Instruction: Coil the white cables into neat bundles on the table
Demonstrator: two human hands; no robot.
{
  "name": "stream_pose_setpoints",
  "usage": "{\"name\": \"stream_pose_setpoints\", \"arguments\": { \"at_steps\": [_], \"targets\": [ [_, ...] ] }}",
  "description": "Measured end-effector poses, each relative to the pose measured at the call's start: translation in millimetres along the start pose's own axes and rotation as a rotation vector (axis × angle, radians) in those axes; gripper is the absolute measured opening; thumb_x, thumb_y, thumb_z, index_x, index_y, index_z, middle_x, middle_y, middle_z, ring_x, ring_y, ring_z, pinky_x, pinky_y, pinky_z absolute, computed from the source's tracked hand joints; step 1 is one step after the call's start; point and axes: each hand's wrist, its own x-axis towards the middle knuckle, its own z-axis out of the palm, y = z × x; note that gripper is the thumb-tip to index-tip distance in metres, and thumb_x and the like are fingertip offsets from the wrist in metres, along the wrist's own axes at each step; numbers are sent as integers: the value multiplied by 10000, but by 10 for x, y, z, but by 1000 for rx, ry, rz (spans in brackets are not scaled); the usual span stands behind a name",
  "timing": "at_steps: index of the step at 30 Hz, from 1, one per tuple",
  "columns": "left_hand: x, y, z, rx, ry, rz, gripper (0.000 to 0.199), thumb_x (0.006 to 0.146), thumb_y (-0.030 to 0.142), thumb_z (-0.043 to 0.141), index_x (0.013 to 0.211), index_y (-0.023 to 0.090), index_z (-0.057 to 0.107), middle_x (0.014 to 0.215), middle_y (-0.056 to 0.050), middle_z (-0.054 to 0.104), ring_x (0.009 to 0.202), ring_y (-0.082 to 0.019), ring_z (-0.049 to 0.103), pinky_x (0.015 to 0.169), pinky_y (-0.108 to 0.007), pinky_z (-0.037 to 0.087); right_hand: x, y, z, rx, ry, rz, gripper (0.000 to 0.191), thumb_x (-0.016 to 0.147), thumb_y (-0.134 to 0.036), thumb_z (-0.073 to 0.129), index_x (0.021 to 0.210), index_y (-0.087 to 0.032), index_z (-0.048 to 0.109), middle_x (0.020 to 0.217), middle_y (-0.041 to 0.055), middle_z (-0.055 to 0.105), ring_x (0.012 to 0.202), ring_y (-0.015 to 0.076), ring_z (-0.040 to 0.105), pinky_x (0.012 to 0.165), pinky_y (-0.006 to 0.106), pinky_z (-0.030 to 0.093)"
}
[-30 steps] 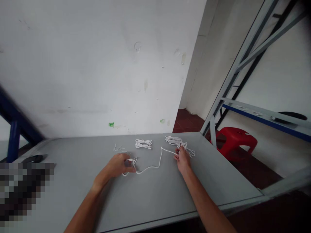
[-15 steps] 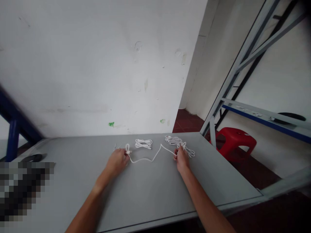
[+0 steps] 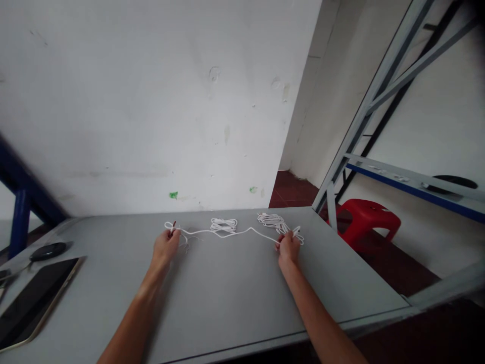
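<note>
A white cable (image 3: 200, 231) stretches loosely between my two hands above the grey table. My left hand (image 3: 166, 246) is closed on one end, where a small loop sticks out past the fingers. Closed on the other end is my right hand (image 3: 288, 246), with a short looped part showing beyond the fingertips. Behind the span lies a coiled white cable (image 3: 224, 225). Several more coiled white cables (image 3: 273, 221) lie just beyond my right hand. Thin white ties (image 3: 185, 241) rest to the right of my left hand.
The grey table (image 3: 227, 293) meets a white wall (image 3: 151, 126) at its back edge. On the left lie a tablet (image 3: 36, 298) and a black round object (image 3: 48, 251). A red plastic stool (image 3: 367, 217) stands on the floor beyond the metal frame (image 3: 364, 111) at right.
My left hand has moved left and slightly away from me, drawing the cable longer and straighter. My right hand has shifted slightly right. The thin ties are now more exposed.
</note>
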Motion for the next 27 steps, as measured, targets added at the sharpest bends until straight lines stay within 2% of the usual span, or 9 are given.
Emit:
{"name": "stream_pose_setpoints", "arguments": {
  "at_steps": [2, 4, 8, 11, 14, 16, 22, 27],
  "targets": [
    [-12, 22, 21, -6, -51, 36, 327, 693, 500, 513, 584, 191, 516, 519, 37, 428, 506, -127, 388, 486, -239, 247, -37, -7, 20, -6, 4, 33, 337, 890, -519, 374, 704, -247, 444, 472, -53, 476, 316, 121, 408, 309, 243, 301],
    [-42, 51, 66, -24, -133, 82, 321, 702, 493, 522, 595, 190, 521, 521, 38, 433, 510, -127, 397, 494, -237, 257, -91, -9, 56, -28, -60, 42, 349, 865, -538, 435, 688, -239, 463, 492, -39, 520, 328, 122, 440, 323, 243, 326],
    [-178, 135, 205, -60, -280, 166, 295, 726, 470, 517, 632, 190, 524, 561, 39, 442, 552, -131, 409, 525, -240, 288, -244, -19, 163, -74, -318, 14, 375, 823, -574, 497, 692, -223, 505, 562, -8, 605, 415, 146, 551, 385, 247, 412],
    [-324, 197, 322, -129, -408, 177, 279, 756, 454, 501, 703, 185, 551, 623, 30, 492, 603, -140, 442, 567, -246, 341, -402, -70, 238, -80, -511, 28, 378, 810, -574, 526, 726, -207, 557, 656, 25, 674, 538, 181, 639, 475, 274, 493],
    [-450, 221, 430, -213, -553, 125, 287, 787, 453, 507, 746, 179, 581, 649, 21, 539, 624, -145, 481, 590, -246, 372, -558, -135, 284, -74, -672, 36, 379, 829, -552, 541, 798, -181, 616, 757, 49, 723, 602, 183, 675, 599, 303, 544],
    [-506, 224, 485, -268, -605, 52, 303, 798, 451, 521, 769, 166, 619, 656, 9, 576, 631, -148, 514, 600, -246, 384, -631, -153, 304, -59, -722, 43, 376, 827, -543, 569, 839, -172, 630, 814, 60, 737, 651, 189, 695, 647, 315, 555],
    [-614, 302, 548, -544, -712, -184, 345, 789, 466, 598, 836, 136, 687, 771, -74, 724, 713, -191, 652, 663, -278, 458, -693, -95, 370, 23, -779, 105, 374, 855, -559, 561, 901, -192, 617, 853, 64, 738, 669, 189, 706, 650, 322, 556],
    [-711, 386, 598, -662, -794, -215, 395, 792, 501, 630, 969, 148, 646, 936, -101, 745, 744, -198, 693, 654, -279, 469, -743, -135, 402, 68, -820, 85, 376, 831, -579, 584, 917, -213, 607, 924, 51, 725, 716, 193, 689, 640, 315, 543]
  ]
}}
